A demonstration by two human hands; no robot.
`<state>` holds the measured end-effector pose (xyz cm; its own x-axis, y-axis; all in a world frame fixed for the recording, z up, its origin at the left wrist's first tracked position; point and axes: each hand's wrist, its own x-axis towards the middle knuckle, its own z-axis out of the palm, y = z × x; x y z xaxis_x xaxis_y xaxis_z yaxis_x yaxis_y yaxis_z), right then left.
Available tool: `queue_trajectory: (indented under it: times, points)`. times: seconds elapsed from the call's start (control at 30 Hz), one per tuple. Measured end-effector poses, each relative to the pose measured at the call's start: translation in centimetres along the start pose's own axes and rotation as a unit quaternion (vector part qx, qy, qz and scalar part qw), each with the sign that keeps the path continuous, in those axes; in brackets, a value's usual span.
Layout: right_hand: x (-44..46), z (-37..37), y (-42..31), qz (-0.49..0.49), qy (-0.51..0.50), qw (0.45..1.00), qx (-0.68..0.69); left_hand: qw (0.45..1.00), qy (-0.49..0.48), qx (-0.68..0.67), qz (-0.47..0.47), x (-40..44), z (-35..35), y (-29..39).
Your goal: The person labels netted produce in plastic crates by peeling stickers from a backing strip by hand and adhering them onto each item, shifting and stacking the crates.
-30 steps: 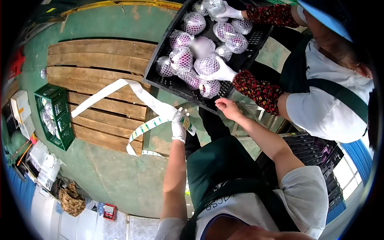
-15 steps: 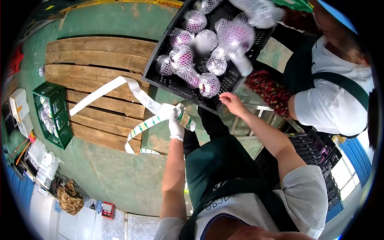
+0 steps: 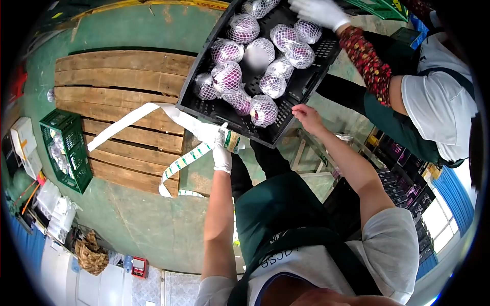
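Note:
My left hand (image 3: 222, 153), in a white glove, is closed on a roll of green-and-white labels (image 3: 234, 141), with long strips of label and backing paper (image 3: 186, 162) trailing leftward. My bare right hand (image 3: 308, 118) is beside the near right edge of a black plastic crate (image 3: 229, 118). Its thumb and fingers are pinched together; whatever they hold is too small to make out. Inside the crate lie several round purple vegetables or fruits in white net sleeves (image 3: 264, 110). A co-worker's gloved hand (image 3: 319, 13) reaches over the crate's far right side.
A wooden pallet (image 3: 127, 64) lies on the green floor to the left. Past it stands a green crate (image 3: 64, 153) with wrapped goods. The co-worker (image 3: 434, 102) stands at the right. Stacked dark crates (image 3: 398, 183) are behind my right arm.
The co-worker's hand has released net-wrapped pieces into the crate and moved back to the far right. My right hand has shifted slightly right. My left hand keeps the label roll.

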<state>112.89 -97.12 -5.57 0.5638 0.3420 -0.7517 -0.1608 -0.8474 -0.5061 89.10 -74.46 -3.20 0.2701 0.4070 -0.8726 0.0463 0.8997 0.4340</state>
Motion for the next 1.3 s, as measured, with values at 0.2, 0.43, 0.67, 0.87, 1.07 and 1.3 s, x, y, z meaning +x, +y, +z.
queue_trajectory:
  times: [0.2, 0.43, 0.67, 0.87, 1.07, 1.3]
  points:
    - [-0.8, 1.8, 0.7, 0.000, -0.015, 0.999, 0.035, 0.999, 0.025, 0.044, 0.004, 0.6, -0.3, -0.6]
    - [-1.5, 2.9, 0.4, 0.005, -0.036, 0.999, 0.037, 0.999, 0.017, 0.028, -0.003, 0.6, 0.1, -0.2]
    - [-1.4, 3.4, -0.6, 0.028, -0.069, 0.997, 0.036, 0.999, 0.026, 0.037, 0.004, 1.0, -0.4, -0.8]
    - [-1.1, 4.7, 1.1, -0.004, -0.058, 0.996, 0.072, 0.998, 0.044, 0.039, 0.027, 0.9, 0.0, -0.6]
    - [-1.8, 4.9, 0.1, 0.000, -0.065, 0.996, 0.064, 0.999, 0.000, 0.037, 0.006, 1.4, -1.0, -1.0]
    - [-2.0, 5.6, 0.1, -0.013, -0.073, 0.994, 0.084, 0.998, 0.044, 0.019, 0.028, 2.3, -2.2, -2.5]
